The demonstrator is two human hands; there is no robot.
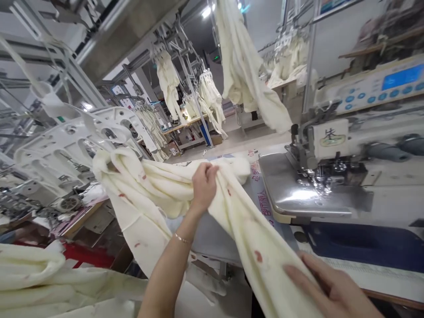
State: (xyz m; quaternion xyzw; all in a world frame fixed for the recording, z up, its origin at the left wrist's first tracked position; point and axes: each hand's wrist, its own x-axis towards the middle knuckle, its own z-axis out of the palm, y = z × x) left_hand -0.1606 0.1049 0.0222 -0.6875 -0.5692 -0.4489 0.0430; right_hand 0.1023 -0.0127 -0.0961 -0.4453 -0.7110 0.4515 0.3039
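A: Cream fleece garment (pixel 232 221) drapes from desk (pixel 212 238) edge toward lower right; one end hangs off the left edge.

B: Room? Sewing machine (pixel 318 168) crowds the right; bare desk lies between hands.

A: Left hand (pixel 203 183): fingers curled tight, bunching the fleece mid-length. Right hand (pixel 331 287): fingers flat, slightly apart, pressing the lower end.

B: Hidden: right thumb and wrist cut off by frame. Red marks on fabric, nature unclear.

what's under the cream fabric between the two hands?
Under the cream fabric, a grey table top shows between the left hand and right hand. Whatever lies directly beneath the cloth is covered.
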